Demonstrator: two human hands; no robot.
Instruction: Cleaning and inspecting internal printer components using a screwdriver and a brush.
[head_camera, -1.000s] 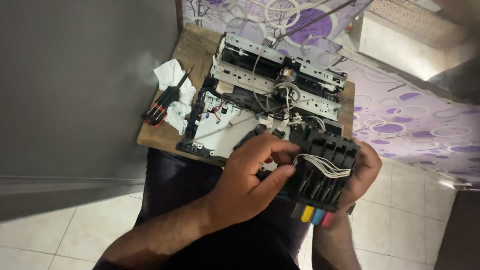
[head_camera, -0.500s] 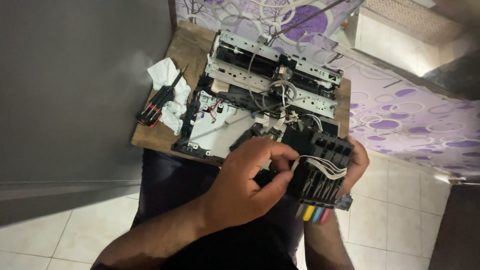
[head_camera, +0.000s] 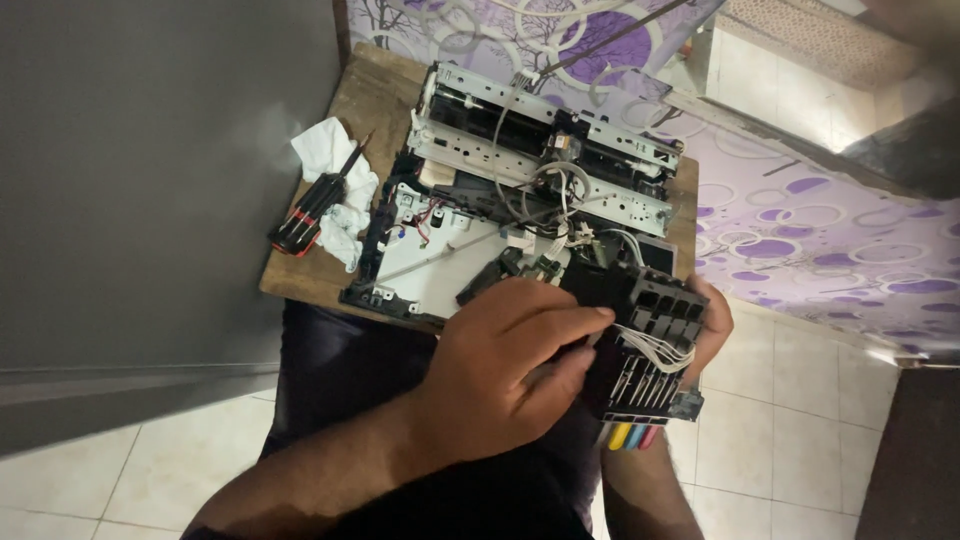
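I hold a black printer ink carriage (head_camera: 650, 345) with white tubes and coloured ends (yellow, blue, pink) at its bottom. My left hand (head_camera: 510, 375) covers its left side, fingers curled onto it. My right hand (head_camera: 712, 330) cups it from behind on the right, mostly hidden. The carriage hangs just in front of a stripped printer chassis (head_camera: 520, 190) with metal rails, wires and a white base plate, lying on a small wooden board (head_camera: 370, 110).
A red-and-black screwdriver (head_camera: 312, 212) lies on a crumpled white cloth (head_camera: 330, 150) at the board's left. A grey wall stands to the left, a purple patterned sheet (head_camera: 800, 230) to the right, pale floor tiles (head_camera: 760, 440) below.
The view has shifted slightly. My left hand's fingers have slid further across the carriage's top left edge; the carriage stays in both hands at about the same place.
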